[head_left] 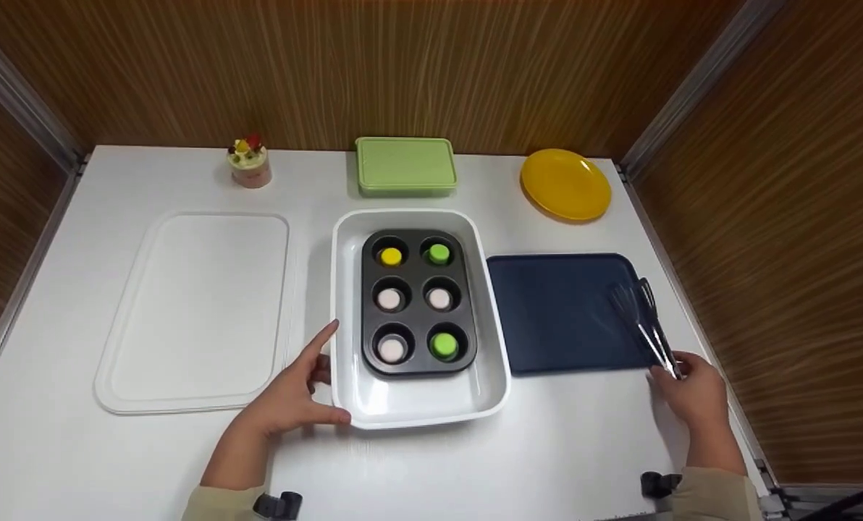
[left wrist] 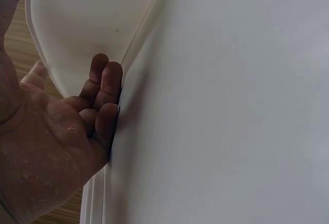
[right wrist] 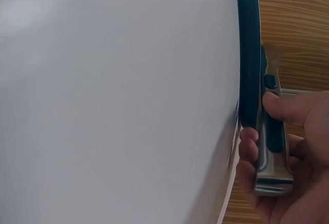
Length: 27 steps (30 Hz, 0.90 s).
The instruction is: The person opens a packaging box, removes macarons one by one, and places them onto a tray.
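A white rectangular tub (head_left: 494,333) stands mid-table, with a dark muffin tin (head_left: 415,323) inside it. Each cup of the tin holds one small round piece: yellow, green or pale pink. My left hand (head_left: 294,396) touches the tub's near-left corner, its index finger along the left rim and its thumb at the front; the left wrist view shows its other fingers bent by the table. My right hand (head_left: 699,391) grips metal tongs (right wrist: 272,157) by the handle end. Their heads point away over the right edge of a navy tray (head_left: 562,311).
Left of the tub lies a white tray or lid (head_left: 200,307). Along the back stand a dessert cup (head_left: 250,172), a light green lidded box (head_left: 406,165) and a yellow plate (head_left: 565,184). Wood-grain panels (head_left: 417,72) close in the table at the back and sides.
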Tool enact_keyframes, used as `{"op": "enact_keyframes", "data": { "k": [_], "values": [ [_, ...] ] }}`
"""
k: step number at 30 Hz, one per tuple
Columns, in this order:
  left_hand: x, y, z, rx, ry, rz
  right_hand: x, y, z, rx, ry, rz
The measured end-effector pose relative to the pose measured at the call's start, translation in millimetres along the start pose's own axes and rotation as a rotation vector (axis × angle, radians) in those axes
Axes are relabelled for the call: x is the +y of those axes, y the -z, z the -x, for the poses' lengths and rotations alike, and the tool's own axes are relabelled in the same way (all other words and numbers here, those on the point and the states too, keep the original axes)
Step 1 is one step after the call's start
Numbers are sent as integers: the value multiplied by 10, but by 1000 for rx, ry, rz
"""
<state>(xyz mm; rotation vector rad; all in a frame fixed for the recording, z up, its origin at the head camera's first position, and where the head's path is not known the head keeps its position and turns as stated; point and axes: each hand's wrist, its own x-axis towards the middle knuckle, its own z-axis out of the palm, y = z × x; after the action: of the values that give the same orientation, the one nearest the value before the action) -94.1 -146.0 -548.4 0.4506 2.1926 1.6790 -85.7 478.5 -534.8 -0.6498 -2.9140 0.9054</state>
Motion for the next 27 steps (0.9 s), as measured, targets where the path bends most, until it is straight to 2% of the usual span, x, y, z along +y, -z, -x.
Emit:
{"op": "enact_keyframes", "data": {
  "k": [7, 13, 27],
  "values": [
    [-7, 9, -10, -13, -8, -8, -92, 24, 6, 50, 4, -7],
    [0, 16, 1, -18, -3, -5, -255, 36, 22, 74, 23, -43],
    [-1, 9, 3, -29, -15, 24, -816, -5, 131, 218, 227, -82]
  ]
}}
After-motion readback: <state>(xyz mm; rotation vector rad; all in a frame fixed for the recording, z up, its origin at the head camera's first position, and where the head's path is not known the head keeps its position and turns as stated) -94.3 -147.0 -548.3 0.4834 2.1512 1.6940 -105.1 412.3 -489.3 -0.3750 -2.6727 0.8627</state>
